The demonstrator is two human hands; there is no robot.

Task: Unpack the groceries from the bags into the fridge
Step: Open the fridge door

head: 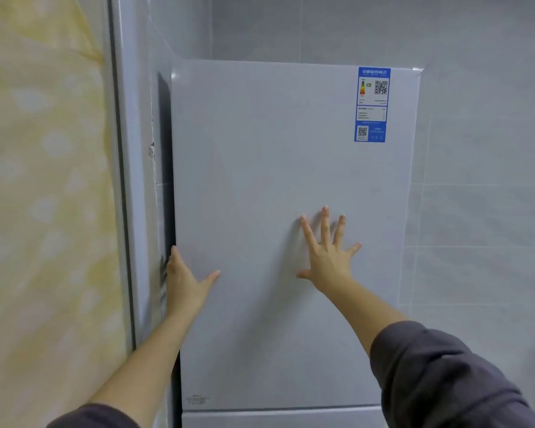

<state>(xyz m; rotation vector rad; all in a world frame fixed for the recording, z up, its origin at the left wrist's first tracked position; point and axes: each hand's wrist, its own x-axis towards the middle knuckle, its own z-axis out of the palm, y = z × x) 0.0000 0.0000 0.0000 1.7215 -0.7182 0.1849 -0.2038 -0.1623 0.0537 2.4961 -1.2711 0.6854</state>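
Fingers (pixel 324 223) of the right hand (pixel 326 257) spread wide and flat against the fridge door (pixel 275 186), gripping nothing; left hand (pixel 184 281) at the door's left edge, thumb out on the front, remaining fingers hidden round the edge, grip impossible to tell. Dark sleeves (pixel 439 375) pushed up both forearms. Blue label (pixel 372 105) top right on the door, grey tiled wall (pixel 482 180) to the right, yellow patterned curtain (pixel 44 211) on the left.

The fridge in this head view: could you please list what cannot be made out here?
- Fridge interior: hidden by the door, head view.
- Left hand fingers: hidden behind the door's left edge.
- Blue label text: too small to read.
- Lower door: cut off by the bottom edge.
- Grocery bags: out of frame.
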